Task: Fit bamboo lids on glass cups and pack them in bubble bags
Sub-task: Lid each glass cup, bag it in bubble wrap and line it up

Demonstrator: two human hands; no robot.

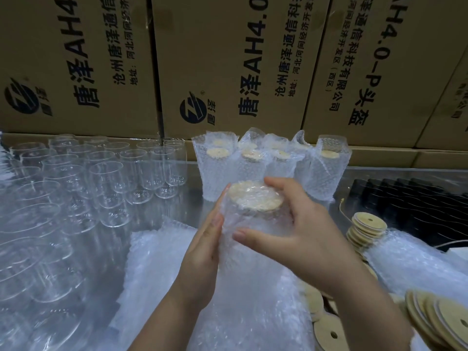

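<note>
The person holds one lidded cup at frame ctr, already inside a bubble bag. Its bamboo lid shows pale through the film at the top end, tilted a bit away from the camera.

R hand does the holding: thumb across the near side, fingers curled over the far rim by the lid, so it clamps cup + bag together. L hand lies flat w/ straight fingers along the bag's left side, gripping nothing. It prob. presses the loose film against the glass so the bag sits snug. Whether the bag's mouth is up or down can't be told.

The layout reads as a work line:
- Bare glass cups stand massed at left, w/in reach of the L hand.
- Flat bubble bags lie just below ctr.
- Loose lids are stacked at right, more at lower right.
- Packed cups stand upright in a row behind the hands, against the printed cartons, out of the way.

Judging by that, this cup is approx done and likely joins the row next. Thin glass, so a gentle set-down is called for.
</note>
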